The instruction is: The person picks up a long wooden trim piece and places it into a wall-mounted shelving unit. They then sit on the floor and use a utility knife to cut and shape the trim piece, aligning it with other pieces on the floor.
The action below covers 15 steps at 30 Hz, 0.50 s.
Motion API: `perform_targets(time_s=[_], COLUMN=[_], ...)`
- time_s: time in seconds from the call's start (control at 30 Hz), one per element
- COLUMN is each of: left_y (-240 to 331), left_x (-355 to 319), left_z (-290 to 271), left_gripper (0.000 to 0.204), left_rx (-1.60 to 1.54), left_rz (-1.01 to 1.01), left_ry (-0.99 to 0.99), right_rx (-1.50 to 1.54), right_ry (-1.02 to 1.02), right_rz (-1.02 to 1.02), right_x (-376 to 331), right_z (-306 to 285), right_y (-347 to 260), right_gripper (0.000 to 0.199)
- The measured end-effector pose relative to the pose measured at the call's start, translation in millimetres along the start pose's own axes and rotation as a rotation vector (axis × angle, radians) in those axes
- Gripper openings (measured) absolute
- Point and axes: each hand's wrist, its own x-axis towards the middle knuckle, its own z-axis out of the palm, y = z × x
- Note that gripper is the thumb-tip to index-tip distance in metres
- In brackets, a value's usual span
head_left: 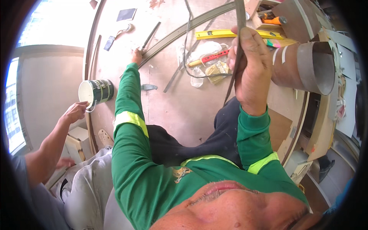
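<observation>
My right hand (253, 61) is raised, its thumb and fingers closed round a long dark flat strip (240, 23) that runs up out of view and tapers down toward my knee. On the work surface, my left hand (137, 56) is small in view, its fingers closed at the lower end of a thin dark stick (151, 35). Beside that hand lies the near end of a long grey-green strip (184, 28), stretching away to the upper right. A thin dark cord or band (188, 34) loops down between my hands. The left fingertips are partly hidden.
A yellow spirit level (214, 34), a red and yellow tool (209, 58), crumpled plastic and a putty knife (148, 87) lie on the board. A brown cylinder (299, 67) stands right. At left, a co-worker's hand (76, 112) touches a paint bucket (103, 91).
</observation>
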Motion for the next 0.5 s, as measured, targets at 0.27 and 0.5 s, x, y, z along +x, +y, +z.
perform_targets(time_s=[0.27,0.5], left_y=[164.6,238.5], left_x=[-113.0,-279.8], left_z=[35.8,183.4], left_gripper=[0.035,0.037], left_rx=[-0.436,-0.563], left_rz=[0.211,0.731], left_ry=[-0.305,-0.051], right_rx=[0.173,0.094], right_ry=[-0.055,-0.136], right_rz=[0.032,0.087], right_x=[3.6,-3.4], right_z=[25.1,43.9], right_y=[12.2,16.7], right_gripper=[0.024,0.034])
